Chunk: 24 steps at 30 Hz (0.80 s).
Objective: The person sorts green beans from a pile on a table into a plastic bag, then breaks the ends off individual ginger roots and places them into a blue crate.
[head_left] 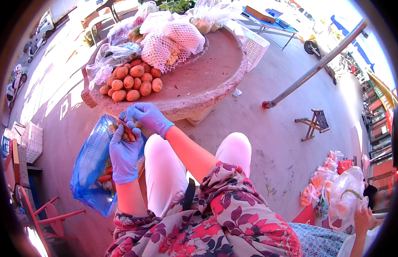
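Observation:
My left hand (pixel 123 157), in a blue glove, holds several slender reddish vegetables (pixel 129 134) that look like chili peppers. Over them bends my right hand (pixel 150 117), also gloved, its fingertips pinched at their upper ends. A small greenish bit (pixel 138 124) shows by the right fingers. Below and left of both hands hangs an open blue plastic bag (pixel 89 167), with more red peppers (pixel 104 178) partly visible inside. Just beyond the hands, a heap of potatoes (pixel 134 80) lies on the near left part of a round stone table (pixel 215 77).
Foam-netted produce (pixel 173 41) and plastic bags (pixel 117 53) crowd the table's far side. A metal pole (pixel 314 69) slants at right, near a folding stool (pixel 314 123). Crates (pixel 32 141) stand left. At lower right, another person's hand (pixel 362 218) is beside bagged goods (pixel 345 192).

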{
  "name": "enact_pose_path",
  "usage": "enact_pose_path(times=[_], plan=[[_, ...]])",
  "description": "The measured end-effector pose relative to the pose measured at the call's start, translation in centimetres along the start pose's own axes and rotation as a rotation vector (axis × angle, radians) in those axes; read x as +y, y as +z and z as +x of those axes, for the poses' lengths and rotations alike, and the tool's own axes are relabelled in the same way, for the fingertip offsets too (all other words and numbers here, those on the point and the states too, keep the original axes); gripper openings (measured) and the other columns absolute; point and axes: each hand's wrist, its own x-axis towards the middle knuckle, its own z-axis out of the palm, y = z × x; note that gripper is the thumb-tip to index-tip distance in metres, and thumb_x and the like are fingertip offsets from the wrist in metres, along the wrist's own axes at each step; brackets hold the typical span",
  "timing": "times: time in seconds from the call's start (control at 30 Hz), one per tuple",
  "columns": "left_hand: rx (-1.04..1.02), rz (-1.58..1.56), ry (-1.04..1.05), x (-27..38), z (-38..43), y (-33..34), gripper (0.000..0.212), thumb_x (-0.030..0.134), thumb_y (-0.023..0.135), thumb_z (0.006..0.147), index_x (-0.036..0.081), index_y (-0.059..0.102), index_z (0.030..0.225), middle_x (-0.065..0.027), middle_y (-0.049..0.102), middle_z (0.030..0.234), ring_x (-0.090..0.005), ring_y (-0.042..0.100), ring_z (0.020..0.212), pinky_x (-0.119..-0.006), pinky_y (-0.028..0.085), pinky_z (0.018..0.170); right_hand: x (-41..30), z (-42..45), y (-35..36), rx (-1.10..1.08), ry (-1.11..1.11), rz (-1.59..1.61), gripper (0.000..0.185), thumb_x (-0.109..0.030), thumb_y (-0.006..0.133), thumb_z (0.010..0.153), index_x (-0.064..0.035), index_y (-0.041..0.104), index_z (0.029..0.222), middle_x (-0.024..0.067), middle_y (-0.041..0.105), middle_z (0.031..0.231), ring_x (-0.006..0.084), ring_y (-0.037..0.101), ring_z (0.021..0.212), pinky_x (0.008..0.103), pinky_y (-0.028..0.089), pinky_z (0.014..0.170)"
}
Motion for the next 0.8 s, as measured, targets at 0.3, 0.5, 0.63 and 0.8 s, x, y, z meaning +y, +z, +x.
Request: enact_pose_path(times=[0.3,0.5,0.63,0.8], plan=[[-0.177,0.535,-0.337,-9.4,2.7,-5.6,0.012,0.005,0.047,0.087,0.002,0.052,0.098,-0.0034,0.054,0.082,-0.0132,0.050,0.071,-0.026,0.044,0.073,-3.5,-13.0,-6.6,0.152,-0.027,-0.261,0.031,-0.029,0.048,0.090,-0.0014,0.054,0.102,0.0027,0.057,0.087,0.0084,0.052,0.075,0.0226,0.044,0.066],[-0.161,1.170,-0.258,-15.2,2.3,-5.7,0.019,0.008,0.054,0.083,0.006,0.053,0.101,-0.0014,0.057,0.092,-0.0073,0.051,0.078,-0.022,0.043,0.068,-1.2,-15.7,-8.9,0.463,-0.042,-0.657,0.041,-0.028,0.059,0.081,0.0039,0.052,0.106,0.0156,0.060,0.092,0.0217,0.059,0.083,0.0301,0.046,0.073],[-0.255,1.570,0.052,-16.1,1.8,-5.9,0.021,0.007,0.052,0.083,0.009,0.052,0.104,-0.0009,0.057,0.093,-0.0061,0.051,0.079,-0.022,0.043,0.068,1.4,-16.0,-8.7,0.604,-0.144,-0.441,0.029,-0.017,0.056,0.082,0.0023,0.055,0.105,0.0105,0.060,0.090,0.0166,0.058,0.080,0.0266,0.046,0.071],[-0.257,1.219,-0.368,-15.3,1.7,-5.6,0.031,0.011,0.054,0.083,0.011,0.045,0.113,0.0007,0.053,0.091,-0.0063,0.050,0.079,-0.021,0.042,0.064,1.1,-16.6,-9.0,0.487,-0.088,-0.099,0.022,-0.007,0.051,0.085,-0.0014,0.057,0.106,0.0010,0.058,0.081,0.0061,0.052,0.071,0.0194,0.044,0.064]])
